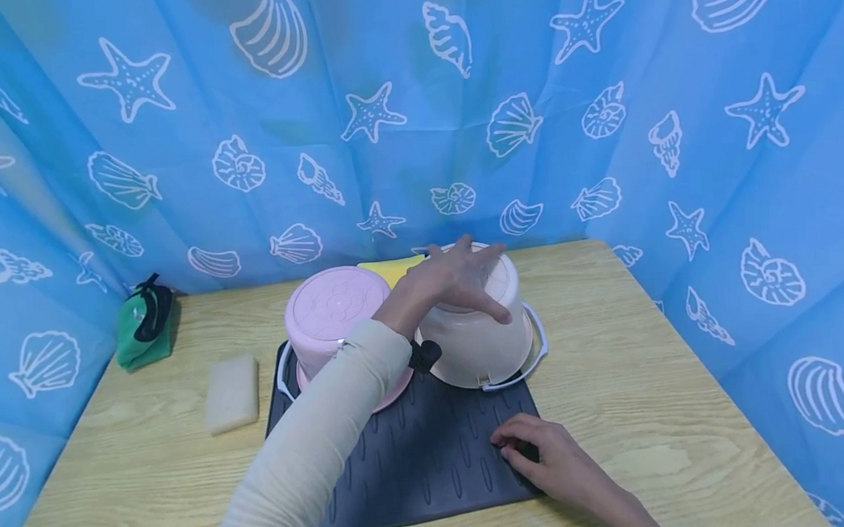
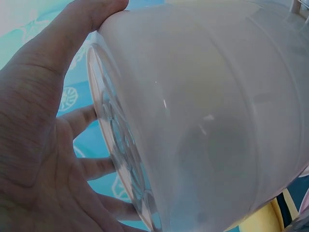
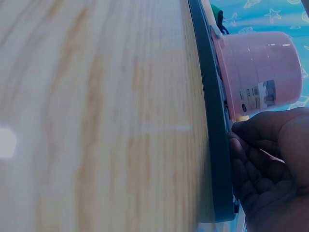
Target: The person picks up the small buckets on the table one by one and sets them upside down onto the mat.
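Note:
My left hand (image 1: 458, 281), fingers spread, lies over the upturned base of a cream bucket (image 1: 482, 343). In the left wrist view, the thumb is at the side of this bucket (image 2: 207, 116) and the fingertips are at its base rim. An upside-down pink bucket (image 1: 335, 306) stands to its left, near my left forearm. Both buckets are on a black ridged mat (image 1: 416, 460). My right hand (image 1: 550, 454) rests at the mat's right edge with loosely curled fingers, holding nothing. The right wrist view has the pink bucket (image 3: 260, 72) with a label on its side.
A pale sponge-like block (image 1: 232, 394) lies on the wooden table (image 1: 654, 387), left of the mat. Farther back left sits a green pouch (image 1: 145, 323) with a black strap. Something yellow (image 1: 390, 270) shows behind the buckets. A blue shell-patterned curtain (image 1: 415, 99) hangs around the table.

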`<state>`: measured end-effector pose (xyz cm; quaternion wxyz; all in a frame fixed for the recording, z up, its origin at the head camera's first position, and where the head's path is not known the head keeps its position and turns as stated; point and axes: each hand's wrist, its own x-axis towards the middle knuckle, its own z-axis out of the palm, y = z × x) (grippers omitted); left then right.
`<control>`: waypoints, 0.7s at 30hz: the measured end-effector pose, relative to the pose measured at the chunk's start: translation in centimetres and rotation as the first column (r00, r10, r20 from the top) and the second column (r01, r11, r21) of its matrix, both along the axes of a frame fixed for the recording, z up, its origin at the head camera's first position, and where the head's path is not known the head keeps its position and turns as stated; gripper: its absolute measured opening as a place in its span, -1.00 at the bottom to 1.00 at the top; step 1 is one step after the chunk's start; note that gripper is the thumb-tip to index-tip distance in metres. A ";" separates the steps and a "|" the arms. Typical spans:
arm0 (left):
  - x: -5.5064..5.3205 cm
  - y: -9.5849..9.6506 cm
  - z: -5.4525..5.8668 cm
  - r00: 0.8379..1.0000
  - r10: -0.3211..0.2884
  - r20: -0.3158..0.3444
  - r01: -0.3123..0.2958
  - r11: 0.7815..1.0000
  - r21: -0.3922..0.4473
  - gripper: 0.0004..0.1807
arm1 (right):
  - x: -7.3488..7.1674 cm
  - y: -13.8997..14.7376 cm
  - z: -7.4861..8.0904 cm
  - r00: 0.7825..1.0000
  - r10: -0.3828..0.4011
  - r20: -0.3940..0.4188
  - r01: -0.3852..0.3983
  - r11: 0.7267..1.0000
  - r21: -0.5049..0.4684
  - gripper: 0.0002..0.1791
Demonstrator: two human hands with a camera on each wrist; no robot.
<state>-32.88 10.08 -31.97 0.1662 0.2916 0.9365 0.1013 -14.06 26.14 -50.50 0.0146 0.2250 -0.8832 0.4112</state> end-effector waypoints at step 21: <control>0.3 2.1 -0.2 0.999 0.033 0.011 -0.032 0.996 -0.088 0.18 | 0.0 0.1 0.2 0.999 -0.022 0.050 0.021 1.000 0.012 -0.80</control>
